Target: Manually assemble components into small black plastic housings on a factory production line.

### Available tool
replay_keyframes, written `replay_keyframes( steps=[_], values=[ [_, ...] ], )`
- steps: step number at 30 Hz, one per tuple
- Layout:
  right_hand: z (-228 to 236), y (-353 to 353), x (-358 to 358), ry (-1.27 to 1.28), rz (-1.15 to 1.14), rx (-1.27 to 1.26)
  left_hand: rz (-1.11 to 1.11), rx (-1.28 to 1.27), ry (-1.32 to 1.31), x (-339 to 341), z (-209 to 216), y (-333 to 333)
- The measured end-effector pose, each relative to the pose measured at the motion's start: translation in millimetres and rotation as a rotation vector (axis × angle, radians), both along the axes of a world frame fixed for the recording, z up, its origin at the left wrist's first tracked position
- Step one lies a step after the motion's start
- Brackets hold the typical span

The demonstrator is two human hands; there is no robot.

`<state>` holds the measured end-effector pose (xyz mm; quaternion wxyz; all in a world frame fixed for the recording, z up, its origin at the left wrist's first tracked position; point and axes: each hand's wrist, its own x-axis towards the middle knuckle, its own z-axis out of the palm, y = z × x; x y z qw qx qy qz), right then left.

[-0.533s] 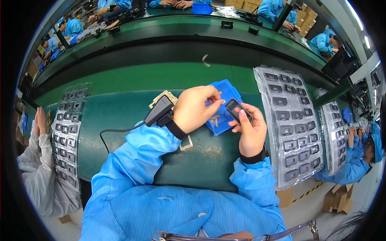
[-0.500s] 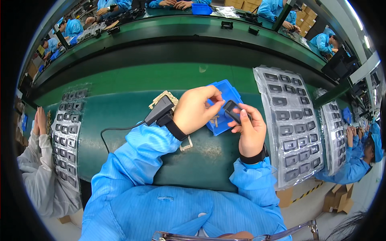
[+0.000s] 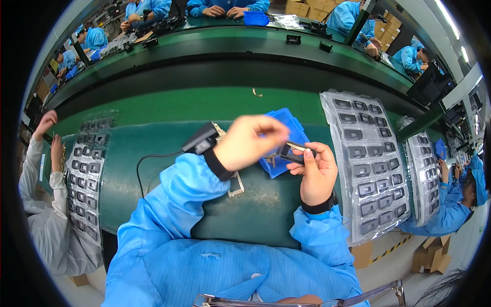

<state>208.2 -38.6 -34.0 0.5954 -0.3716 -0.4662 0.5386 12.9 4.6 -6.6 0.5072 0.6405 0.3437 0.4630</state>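
My right hand (image 3: 318, 176) holds a small black plastic housing (image 3: 287, 151) between thumb and fingers, tilted, with a pale beige strip along its inner side. My left hand (image 3: 245, 144) hovers just left of the housing, above the tray. Its fingertips are smeared by motion, so I cannot see whether they hold anything. Under both hands is a blue plastic tray (image 3: 299, 134) with a few small beige pieces in it. Beige thin frames (image 3: 236, 185) lie partly hidden beneath my left wrist. That wrist wears a black band with a black box (image 3: 200, 138) and cable.
Clear plastic sheets of black housings (image 3: 376, 163) stand to the right, and another sheet (image 3: 86, 174) lies at the left. A small pale curled strip (image 3: 257, 92) rests on the green surface beyond the tray. A co-worker's hands (image 3: 48, 123) are at far left; others work across the bench.
The housing in my right hand has turned, so its beige inner strip shows. My left fingers went from a pinch to a blur. A pale strip now lies distinct on the green surface.
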Motion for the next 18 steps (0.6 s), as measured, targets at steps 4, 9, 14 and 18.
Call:
replay_keyframes(
  steps=[4, 9, 14, 18],
  values=[
    [3, 1, -5, 0.014, -0.086, 0.032, 0.563, 0.529, 0.608, -42, 0, 89],
    [4, 2, -7, 0.018, -0.118, 0.059, 0.328, 0.628, 1.05, -63, -64, 165],
    [1, 4, -3, 0.057, -0.135, 0.038, 0.252, 0.728, 1.122, -46, -72, 181],
    [5, 3, -6, 0.092, -0.078, 0.007, 0.397, 0.485, 0.657, -36, -13, 121]
  ],
)
